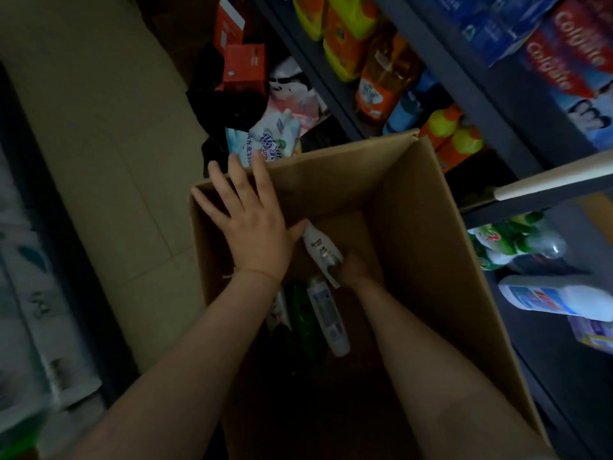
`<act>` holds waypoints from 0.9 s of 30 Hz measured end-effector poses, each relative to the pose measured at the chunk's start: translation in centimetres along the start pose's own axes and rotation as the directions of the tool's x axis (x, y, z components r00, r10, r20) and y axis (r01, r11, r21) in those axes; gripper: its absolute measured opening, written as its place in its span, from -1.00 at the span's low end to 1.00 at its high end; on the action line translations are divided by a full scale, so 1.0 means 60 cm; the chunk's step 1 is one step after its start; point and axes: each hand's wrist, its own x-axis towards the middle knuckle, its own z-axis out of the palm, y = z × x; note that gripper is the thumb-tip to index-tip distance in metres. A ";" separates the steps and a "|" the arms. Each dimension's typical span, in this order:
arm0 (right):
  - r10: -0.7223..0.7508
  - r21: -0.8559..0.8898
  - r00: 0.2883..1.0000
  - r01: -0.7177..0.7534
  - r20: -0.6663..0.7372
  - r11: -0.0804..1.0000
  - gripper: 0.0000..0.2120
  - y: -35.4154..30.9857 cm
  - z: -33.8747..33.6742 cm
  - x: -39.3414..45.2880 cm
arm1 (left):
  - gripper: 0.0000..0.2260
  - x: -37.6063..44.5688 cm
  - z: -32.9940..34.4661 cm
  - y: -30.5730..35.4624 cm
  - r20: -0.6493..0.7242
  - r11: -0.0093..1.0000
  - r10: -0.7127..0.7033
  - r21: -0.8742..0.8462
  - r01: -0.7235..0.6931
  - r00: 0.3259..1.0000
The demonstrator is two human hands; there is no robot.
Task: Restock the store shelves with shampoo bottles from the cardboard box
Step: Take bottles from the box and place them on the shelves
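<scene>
Both forearms reaching into box (414, 227); left hand (252, 224) flat, fingers spread, over its far-left corner; right hand (356, 270) deep inside, gripping white bottle (320, 247); more bottles (326, 315) on box floor; shelves (504, 127) just right

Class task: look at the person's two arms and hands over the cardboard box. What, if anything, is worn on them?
Both forearms are bare, with no sleeves in view and no gloves. The left hand has a thin, pale band round its wrist and no rings that show. The right hand lies in the box's shadow, and nothing worn on it can be made out.
</scene>
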 end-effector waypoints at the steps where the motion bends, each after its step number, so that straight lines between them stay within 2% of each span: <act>1: -0.012 -0.011 1.000 0.012 -0.016 1.000 -0.48 0.004 0.013 0.011 | 0.14 0.002 0.003 0.002 -0.013 1.000 -0.004 0.000 0.004 1.000; 4: -0.028 -0.053 0.998 0.025 -0.062 0.998 -0.48 0.017 0.042 0.045 | 0.13 0.005 0.008 0.007 -0.040 1.000 -0.014 -0.007 0.013 0.999; 6: -0.028 -0.057 0.999 0.026 -0.040 0.998 -0.50 0.013 0.044 0.049 | 0.12 0.002 0.010 0.004 -0.042 1.000 -0.017 0.003 0.017 0.999; 12: 0.030 0.219 0.996 -0.048 0.087 0.975 -0.42 -0.010 0.013 0.015 | 0.10 -0.006 0.004 -0.010 -0.032 0.999 0.020 0.036 -0.019 0.999; 14: 0.010 0.338 0.977 -0.083 0.213 0.937 -0.44 -0.018 -0.018 -0.023 | 0.08 -0.007 -0.005 -0.010 0.012 0.999 0.021 0.033 -0.021 1.000; 16: -0.052 0.422 0.959 -0.072 0.277 0.904 -0.49 -0.025 -0.053 -0.070 | 0.03 -0.009 -0.016 -0.012 0.056 0.999 0.036 0.019 -0.037 0.998; 20: -0.130 0.639 0.963 -0.053 0.235 0.767 -0.51 -0.039 -0.114 -0.167 | -0.08 -0.013 -0.061 -0.020 0.194 0.998 0.064 -0.006 -0.064 0.979; 22: -0.164 0.709 0.961 -0.045 0.224 0.704 -0.50 -0.056 -0.148 -0.225 | -0.16 -0.013 -0.100 -0.019 0.288 0.993 0.042 -0.115 -0.009 0.957; 23: -0.172 0.740 0.959 -0.053 0.224 0.670 -0.45 -0.065 -0.166 -0.257 | -0.25 -0.014 -0.128 -0.012 0.320 0.972 0.030 -0.232 0.048 0.947; 24: -0.186 0.769 0.956 -0.057 0.225 0.636 -0.37 -0.072 -0.183 -0.286 | -0.39 -0.017 -0.163 -0.002 0.350 0.912 0.008 -0.386 0.136 0.937; 25: -0.215 0.797 0.950 -0.053 0.225 0.601 -0.30 -0.081 -0.201 -0.320 | -0.57 -0.022 -0.205 0.012 0.422 0.795 -0.006 -0.547 0.260 0.907; 26: -0.259 0.822 0.942 -0.030 0.213 0.569 -0.24 -0.087 -0.216 -0.349 | -0.68 -0.031 -0.250 0.032 0.539 0.619 0.015 -0.666 0.416 0.842; 27: -0.304 0.844 0.932 -0.004 0.197 0.536 -0.20 -0.094 -0.231 -0.384 | -0.71 -0.042 -0.292 0.052 0.649 0.415 0.077 -0.711 0.567 0.757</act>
